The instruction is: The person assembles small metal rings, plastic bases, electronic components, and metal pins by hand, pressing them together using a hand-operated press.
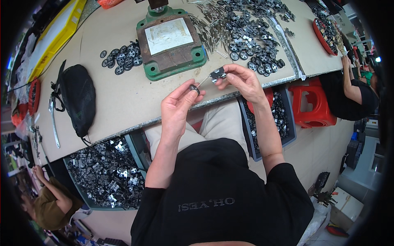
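Both bare forearms rise from the lower edge and angle inward. The left hand is raised with thumb and forefinger pinched together at its tip; just beside it, slightly higher, the right hand curls its fingers inward in a pinch.

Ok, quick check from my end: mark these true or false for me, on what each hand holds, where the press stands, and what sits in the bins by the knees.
1. The left hand pinches a small black wheel. True.
2. The right hand holds a small metal bracket with a pin sticking out. True.
3. The green-based press stands on the floor. False: it stands on the table, beyond the hands.
4. The grey bin by the left knee holds red cups. False: it holds metal brackets.
5. A pile of black wheels lies left of the press. True.
6. The black mesh bag hangs from the right hand. False: it lies on the table, far left.
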Demonstrator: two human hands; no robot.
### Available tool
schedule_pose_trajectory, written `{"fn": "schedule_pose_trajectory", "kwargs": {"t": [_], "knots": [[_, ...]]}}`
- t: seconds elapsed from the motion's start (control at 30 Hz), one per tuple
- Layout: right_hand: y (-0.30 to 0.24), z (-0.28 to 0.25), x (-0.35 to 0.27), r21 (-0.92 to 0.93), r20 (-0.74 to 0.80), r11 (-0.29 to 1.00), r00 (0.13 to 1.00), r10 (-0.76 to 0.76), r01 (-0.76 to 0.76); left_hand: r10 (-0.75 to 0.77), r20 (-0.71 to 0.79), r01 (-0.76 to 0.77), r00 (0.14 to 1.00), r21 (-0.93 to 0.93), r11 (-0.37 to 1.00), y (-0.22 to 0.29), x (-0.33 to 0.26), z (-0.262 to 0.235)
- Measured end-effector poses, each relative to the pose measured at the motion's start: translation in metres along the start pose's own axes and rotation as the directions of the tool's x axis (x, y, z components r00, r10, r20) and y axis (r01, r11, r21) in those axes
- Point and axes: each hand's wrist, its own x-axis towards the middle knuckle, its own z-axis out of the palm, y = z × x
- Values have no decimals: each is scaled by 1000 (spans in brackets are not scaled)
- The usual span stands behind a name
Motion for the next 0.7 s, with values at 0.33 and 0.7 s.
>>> {"fn": "schedule_pose_trajectory", "kwargs": {"t": [0.33,0.7], "knots": [[1,3,14,-238,48,932,962,-269,272,79,-27,-76,997,87,993,5,-2,1],[-26,-2,7,-750,354,325,766,-537,575,-319,287,376,903,-172,910,16,1,-19]]}}
